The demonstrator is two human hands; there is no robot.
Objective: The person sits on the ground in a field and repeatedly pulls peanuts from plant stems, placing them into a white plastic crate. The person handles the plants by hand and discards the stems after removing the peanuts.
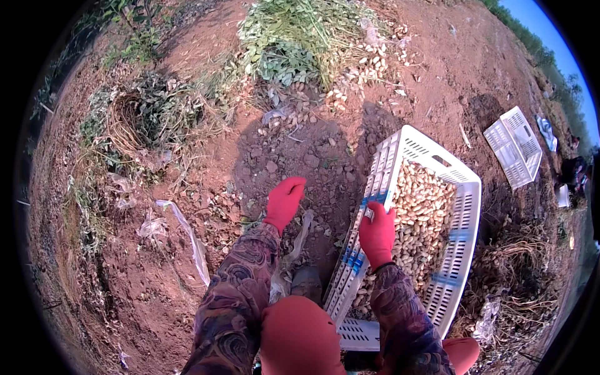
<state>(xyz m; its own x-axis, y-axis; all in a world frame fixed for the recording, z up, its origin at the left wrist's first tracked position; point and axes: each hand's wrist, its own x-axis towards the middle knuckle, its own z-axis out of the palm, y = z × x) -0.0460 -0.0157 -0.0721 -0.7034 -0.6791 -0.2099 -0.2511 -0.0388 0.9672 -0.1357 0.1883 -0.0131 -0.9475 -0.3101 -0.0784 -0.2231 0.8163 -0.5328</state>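
Note:
My left hand (285, 199), in a red glove, is curled closed above the shaded soil, left of a white slatted plastic crate (461, 262). No object shows in it. In a matching glove, my right hand (378, 234) lies over the crate's near-left rim with its fingers curled on that edge; the undersides of the fingers are hidden. Unshelled peanuts (422, 211) fill much of the crate, which has blue markings on its sides. My right forearm passes over the peanuts and hides some of them.
Uprooted peanut plants (290, 56) lie ahead, with loose peanuts (372, 61) beside them. Dried vines (126, 122) are heaped at left. Plastic film strips (190, 234) litter the soil. Another white crate (515, 147) stands at right, near a person (574, 171). My knee (300, 333) is below.

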